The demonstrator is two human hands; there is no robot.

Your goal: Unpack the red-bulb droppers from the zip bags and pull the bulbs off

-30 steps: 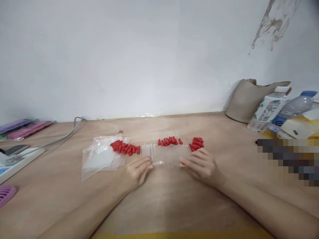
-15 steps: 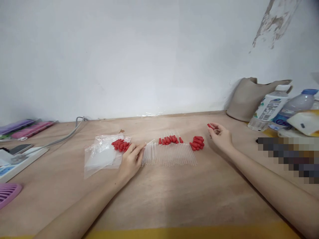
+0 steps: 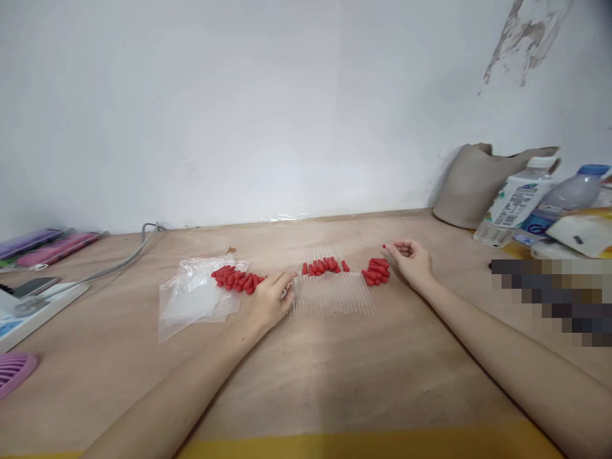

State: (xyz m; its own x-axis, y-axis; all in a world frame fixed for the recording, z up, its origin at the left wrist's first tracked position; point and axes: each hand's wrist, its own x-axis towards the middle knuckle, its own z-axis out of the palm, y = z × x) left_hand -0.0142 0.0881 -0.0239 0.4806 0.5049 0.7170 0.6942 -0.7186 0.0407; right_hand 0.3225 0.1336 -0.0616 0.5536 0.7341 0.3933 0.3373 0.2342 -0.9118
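My left hand (image 3: 273,298) rests at the left end of a row of thin clear tubes (image 3: 332,294), fingers bent together over them. What its fingertips grip, if anything, is hidden. A small red rubber bulb (image 3: 384,247) is pinched between the thumb and fingers of my right hand (image 3: 412,260), above the table. Just left of that hand lies a small heap of red rubber bulbs (image 3: 377,272). Along the far side of the tubes, droppers with red bulbs (image 3: 324,265) lie side by side. Another pile of red bulbs (image 3: 235,278) sits beside my left hand.
Clear plastic bags (image 3: 191,299) lie left of my left hand. A power strip (image 3: 57,306) with a grey cable and a pink slotted item (image 3: 16,373) are at the left. A bottle (image 3: 514,204) and a grey container (image 3: 461,185) stand at the back right.
My left hand has shifted right along the tubes, showing more of the red bulbs behind it. My right hand has moved slightly left with the red rubber bulb.
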